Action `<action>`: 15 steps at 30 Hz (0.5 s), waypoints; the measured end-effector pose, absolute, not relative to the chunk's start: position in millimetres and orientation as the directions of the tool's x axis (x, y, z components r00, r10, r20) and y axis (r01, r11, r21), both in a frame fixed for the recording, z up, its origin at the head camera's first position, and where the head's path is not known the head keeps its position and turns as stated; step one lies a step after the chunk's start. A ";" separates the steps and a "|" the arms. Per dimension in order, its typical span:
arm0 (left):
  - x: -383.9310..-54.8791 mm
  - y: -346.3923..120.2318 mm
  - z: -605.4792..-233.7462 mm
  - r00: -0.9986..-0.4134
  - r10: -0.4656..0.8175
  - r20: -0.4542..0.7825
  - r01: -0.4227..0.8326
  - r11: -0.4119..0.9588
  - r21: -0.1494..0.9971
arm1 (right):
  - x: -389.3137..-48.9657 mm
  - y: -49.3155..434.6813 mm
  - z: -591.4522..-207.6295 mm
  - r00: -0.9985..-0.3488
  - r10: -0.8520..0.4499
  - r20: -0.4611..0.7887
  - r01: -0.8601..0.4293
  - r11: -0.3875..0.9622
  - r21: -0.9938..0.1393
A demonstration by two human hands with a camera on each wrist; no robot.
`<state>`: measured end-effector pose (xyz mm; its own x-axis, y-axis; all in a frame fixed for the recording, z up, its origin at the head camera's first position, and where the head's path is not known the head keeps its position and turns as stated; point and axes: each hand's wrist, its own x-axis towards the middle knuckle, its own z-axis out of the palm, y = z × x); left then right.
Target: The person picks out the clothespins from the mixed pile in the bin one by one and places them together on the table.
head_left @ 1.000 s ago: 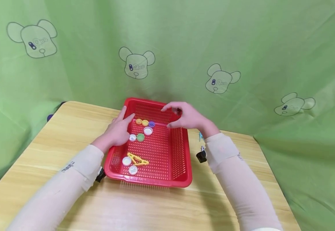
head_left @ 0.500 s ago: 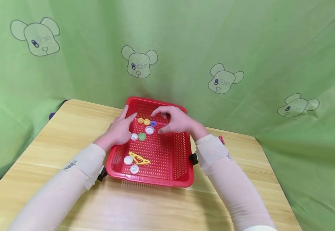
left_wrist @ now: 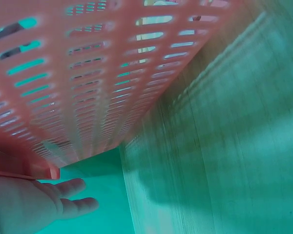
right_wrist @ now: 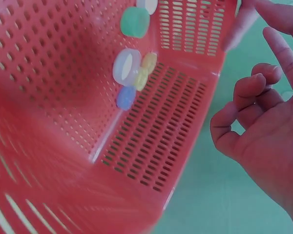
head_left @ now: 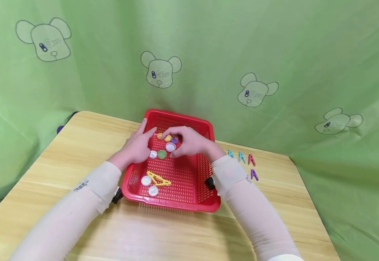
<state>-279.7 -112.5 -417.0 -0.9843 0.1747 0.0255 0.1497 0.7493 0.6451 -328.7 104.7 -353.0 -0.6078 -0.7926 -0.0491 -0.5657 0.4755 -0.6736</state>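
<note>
A red plastic basket with perforated sides stands on the table. My left hand lies along its left rim with fingers extended; in the left wrist view that hand shows beside the rim. My right hand hovers over the basket, thumb and index finger spread apart, nothing between them. Below it are a white round cap, a purple cap and yellow caps. A green cap and another white cap lie close to the left hand.
Yellow clothespins and two white caps lie at the basket's near end. To its right on the table are blue clothespins, a red clothespin and a purple clothespin. A green curtain hangs behind.
My right hand has moved left and toward me, from the basket's right side to over the caps. Clothespins hidden by the right arm now show. The left hand stays on the rim.
</note>
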 end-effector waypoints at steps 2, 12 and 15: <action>-280.3 -112.7 -417.5 -0.984 0.175 0.028 0.152 0.753 0.641 | -328.7 102.9 -357.8 -0.604 -0.795 -0.066 -0.558 0.480 -0.677; -281.3 -113.4 -418.3 -0.983 0.181 0.039 0.167 0.772 0.614 | -327.6 97.7 -377.5 -0.587 -0.800 -0.123 -0.550 0.506 -0.665; -281.7 -113.1 -417.9 -0.983 0.182 0.040 0.168 0.773 0.612 | -328.0 96.8 -384.1 -0.574 -0.809 -0.128 -0.564 0.504 -0.654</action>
